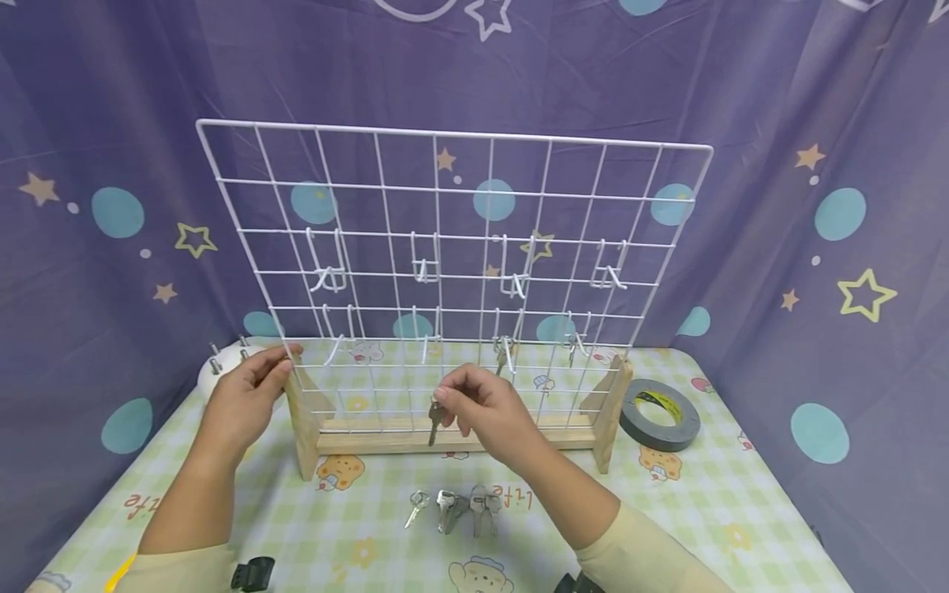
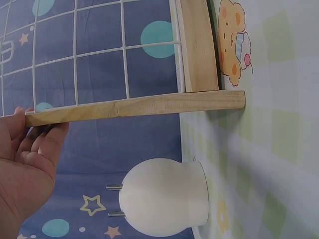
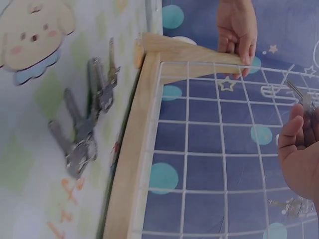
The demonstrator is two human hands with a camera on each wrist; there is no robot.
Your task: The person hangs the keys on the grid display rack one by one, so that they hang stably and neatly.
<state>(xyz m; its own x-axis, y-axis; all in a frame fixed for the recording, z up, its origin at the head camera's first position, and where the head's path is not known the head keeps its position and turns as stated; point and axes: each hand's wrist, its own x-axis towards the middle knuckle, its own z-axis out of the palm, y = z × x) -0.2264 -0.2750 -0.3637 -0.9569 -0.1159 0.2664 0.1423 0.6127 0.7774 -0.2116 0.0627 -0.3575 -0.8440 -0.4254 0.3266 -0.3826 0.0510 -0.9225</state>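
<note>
My right hand (image 1: 485,412) pinches a key (image 1: 434,422) in front of the white wire grid rack (image 1: 460,192), with the blade pointing down. In the right wrist view that key (image 3: 297,92) shows by the fingertips. My left hand (image 1: 245,399) grips the top of the rack's left wooden side piece (image 1: 302,428), fingers and thumb on either side of it, as the left wrist view shows. Wire hooks (image 1: 424,270) sit on the grid in two rows. Keys (image 1: 502,359) hang at the lower row's third hook, and something small and metallic hangs at the fourth.
Several loose keys (image 1: 446,501) lie on the checked tablecloth (image 1: 593,527) in front of the rack. A roll of grey tape (image 1: 678,435) lies by the rack's right foot. Behind the left foot stands a rounded white object (image 2: 162,196) with metal pegs. A patterned purple curtain (image 1: 474,74) hangs behind.
</note>
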